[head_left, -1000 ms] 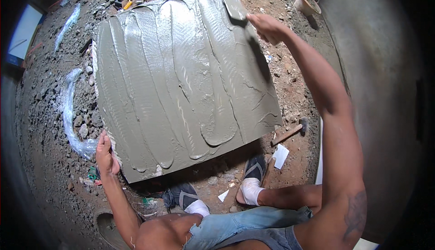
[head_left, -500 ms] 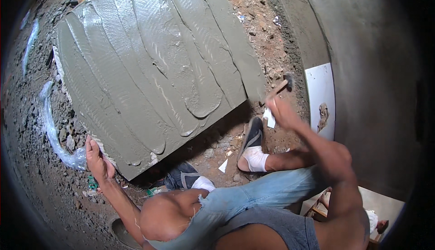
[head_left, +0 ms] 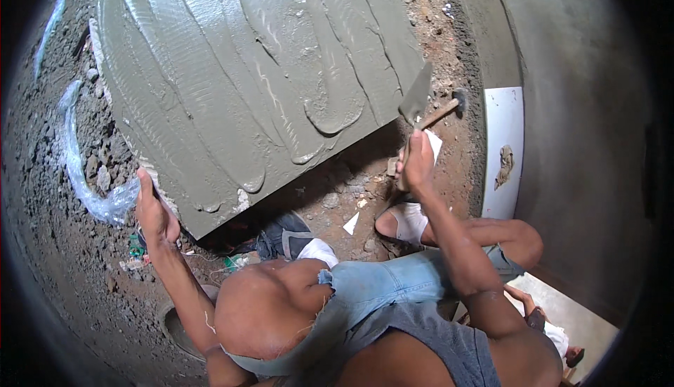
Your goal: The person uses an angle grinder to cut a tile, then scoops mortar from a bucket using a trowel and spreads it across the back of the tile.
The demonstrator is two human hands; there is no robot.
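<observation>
A large tile (head_left: pixel 232 99) spread with wet grey mortar in long ridges fills the upper middle, with dark shadow under its near edge. My left hand (head_left: pixel 156 211) holds the tile's lower left edge, palm against it and fingers pointing up along it; some of the grip is hidden. In my right hand (head_left: pixel 419 162), a trowel (head_left: pixel 417 96) is gripped by its handle, its pointed blade at the tile's right corner. Just beyond that hand a hammer (head_left: pixel 444 110) with a wooden handle and dark head lies on the dirt, partly covered by the trowel.
Clear plastic wrap (head_left: pixel 81 169) lies on rubble at left. A white panel (head_left: pixel 503 148) with a mortar smear is on the right, beside a grey surface (head_left: pixel 576 120). White scraps (head_left: pixel 351 224) lie near my feet. Another person (head_left: pixel 554 334) shows at lower right.
My right hand has turned, and the trowel blade now shows plainly over the tile's corner. The view has shifted, with the tile sitting higher in it. My left hand stays on the tile's edge.
</observation>
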